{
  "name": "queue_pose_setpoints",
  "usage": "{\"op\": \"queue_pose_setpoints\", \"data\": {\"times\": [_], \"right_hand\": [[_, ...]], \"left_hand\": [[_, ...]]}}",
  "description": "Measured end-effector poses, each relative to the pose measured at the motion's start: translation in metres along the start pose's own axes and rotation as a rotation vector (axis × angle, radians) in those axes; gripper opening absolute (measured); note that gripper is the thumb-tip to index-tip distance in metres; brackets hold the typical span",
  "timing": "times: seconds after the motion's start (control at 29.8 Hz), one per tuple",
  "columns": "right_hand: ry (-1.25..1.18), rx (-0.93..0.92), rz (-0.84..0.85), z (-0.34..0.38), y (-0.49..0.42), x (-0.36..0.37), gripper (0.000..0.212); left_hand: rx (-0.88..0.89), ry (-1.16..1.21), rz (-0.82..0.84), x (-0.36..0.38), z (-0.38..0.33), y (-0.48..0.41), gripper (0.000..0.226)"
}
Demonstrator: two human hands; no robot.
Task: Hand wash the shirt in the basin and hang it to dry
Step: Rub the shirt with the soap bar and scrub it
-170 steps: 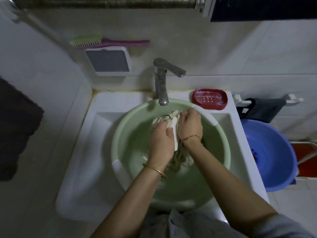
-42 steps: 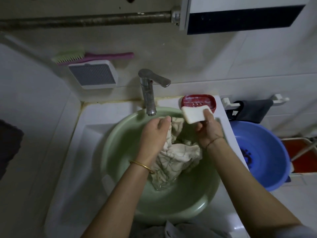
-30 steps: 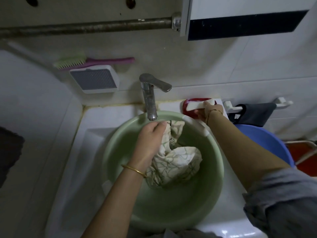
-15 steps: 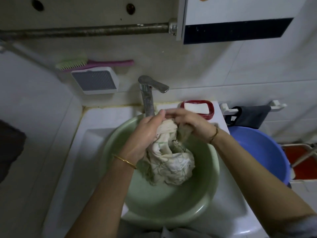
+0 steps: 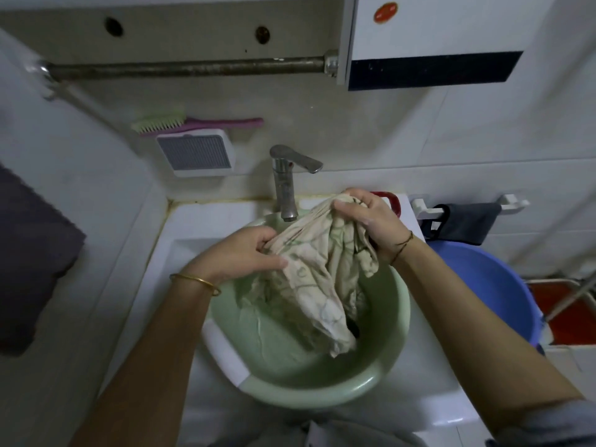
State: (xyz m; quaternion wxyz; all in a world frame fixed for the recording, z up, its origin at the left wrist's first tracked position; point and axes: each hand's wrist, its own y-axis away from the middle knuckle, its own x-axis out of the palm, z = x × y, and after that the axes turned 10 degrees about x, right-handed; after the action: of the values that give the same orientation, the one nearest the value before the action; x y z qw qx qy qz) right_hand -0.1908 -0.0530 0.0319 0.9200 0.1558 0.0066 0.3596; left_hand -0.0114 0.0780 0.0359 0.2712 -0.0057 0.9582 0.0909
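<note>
A wet cream shirt (image 5: 317,279) with thin green lines hangs over a pale green basin (image 5: 309,379) that sits in the white sink (image 5: 193,227). My left hand (image 5: 248,253) grips a bunched part of the shirt at its left side. Near the tap, my right hand (image 5: 371,217) grips the shirt's top and holds it up. The shirt's lower end trails down into the basin. My right hand hides most of the red soap dish (image 5: 392,201).
A chrome tap (image 5: 285,182) stands just behind the basin. A blue tub (image 5: 490,285) sits right of the sink under a dark cloth on a rail (image 5: 464,221). A brush (image 5: 193,123) lies on a wall vent. A metal bar (image 5: 187,67) runs overhead.
My right hand put the soap bar in the red dish and came back to the shirt. Both hands now lift the shirt higher and spread it apart.
</note>
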Motion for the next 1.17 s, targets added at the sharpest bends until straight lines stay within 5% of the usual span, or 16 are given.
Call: {"op": "queue_pose_setpoints", "data": {"times": [0.07, 0.17, 0.23, 0.34, 0.5, 0.64, 0.77, 0.91, 1.04, 1.11, 1.17], "right_hand": [[0.025, -0.020, -0.169, -0.004, -0.003, 0.000, 0.012], [0.400, -0.128, -0.465, -0.013, 0.001, 0.016, 0.014], [0.672, -0.274, -0.476, -0.024, 0.017, 0.049, 0.026], [0.902, -0.472, -0.501, -0.039, 0.029, 0.089, 0.050], [0.912, -0.074, -0.586, -0.016, -0.011, 0.065, 0.041], [0.960, -0.238, -0.485, -0.035, 0.004, 0.082, 0.047], [0.810, -0.104, -0.574, -0.021, -0.022, 0.059, 0.035], [0.823, -0.229, -0.526, -0.034, -0.006, 0.072, 0.050], [0.613, -0.145, -0.568, -0.033, -0.018, 0.052, 0.034], [0.294, -0.028, -0.419, -0.033, -0.026, 0.030, 0.023], [-0.065, 0.147, -0.045, -0.038, -0.022, 0.014, 0.030]], "left_hand": [[0.028, 0.086, -0.123, 0.006, 0.003, 0.001, 0.017], [-0.021, 0.610, -0.369, 0.028, -0.003, -0.014, 0.032], [-0.193, 1.007, -0.486, 0.041, -0.011, -0.029, 0.042], [-0.266, 1.273, -0.576, 0.057, -0.017, -0.041, 0.041], [-0.434, 1.327, -0.511, 0.078, -0.029, -0.047, 0.032], [-0.441, 1.323, -0.585, 0.063, -0.015, -0.055, 0.035], [-0.499, 1.334, -0.459, 0.078, -0.028, -0.056, 0.025], [-0.410, 1.365, -0.522, 0.074, -0.020, -0.060, 0.029], [-0.357, 1.227, -0.320, 0.072, -0.026, -0.053, 0.032], [-0.258, 1.066, -0.261, 0.064, -0.032, -0.048, 0.038], [-0.132, 0.955, -0.290, 0.044, -0.031, -0.043, 0.035]]}}
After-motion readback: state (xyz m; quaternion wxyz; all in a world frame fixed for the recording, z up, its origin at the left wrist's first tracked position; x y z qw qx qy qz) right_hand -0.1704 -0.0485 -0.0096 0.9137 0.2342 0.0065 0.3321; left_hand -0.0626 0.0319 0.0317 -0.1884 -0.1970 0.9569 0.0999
